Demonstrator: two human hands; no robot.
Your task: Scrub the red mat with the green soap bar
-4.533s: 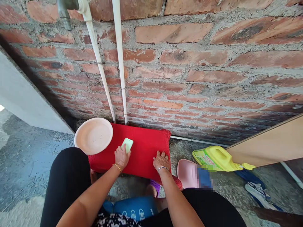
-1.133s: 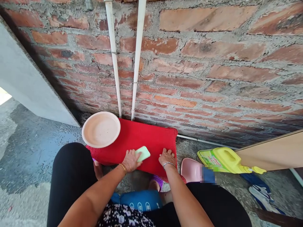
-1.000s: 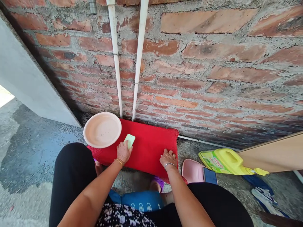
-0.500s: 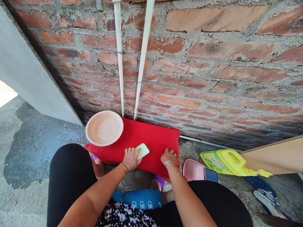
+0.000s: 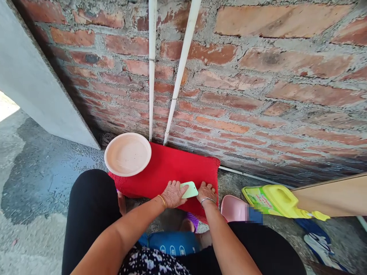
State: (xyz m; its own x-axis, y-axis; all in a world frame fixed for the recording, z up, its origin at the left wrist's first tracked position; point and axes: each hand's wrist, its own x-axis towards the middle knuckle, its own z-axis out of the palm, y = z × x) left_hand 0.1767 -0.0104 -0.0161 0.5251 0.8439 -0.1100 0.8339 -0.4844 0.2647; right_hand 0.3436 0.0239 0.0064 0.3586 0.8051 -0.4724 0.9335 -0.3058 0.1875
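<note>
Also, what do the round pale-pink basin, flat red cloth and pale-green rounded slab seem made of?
Round pale-pink basin: likely plastic, smooth satin finish; even colour, moulded-looking rim.
Flat red cloth: probably textile, matte; soft, uneven, nubbly edges.
Pale-green rounded slab in the left hand: perhaps plastic, smooth; uniform colour, clean outline, but partly covered.

No text legible. Yellow jug [image 5: 282, 198]: green label [image 5: 259, 200], lettering blurred. Blue fabric [image 5: 160, 240] at lap: white characters in rounded outlines, unreadable.
</note>
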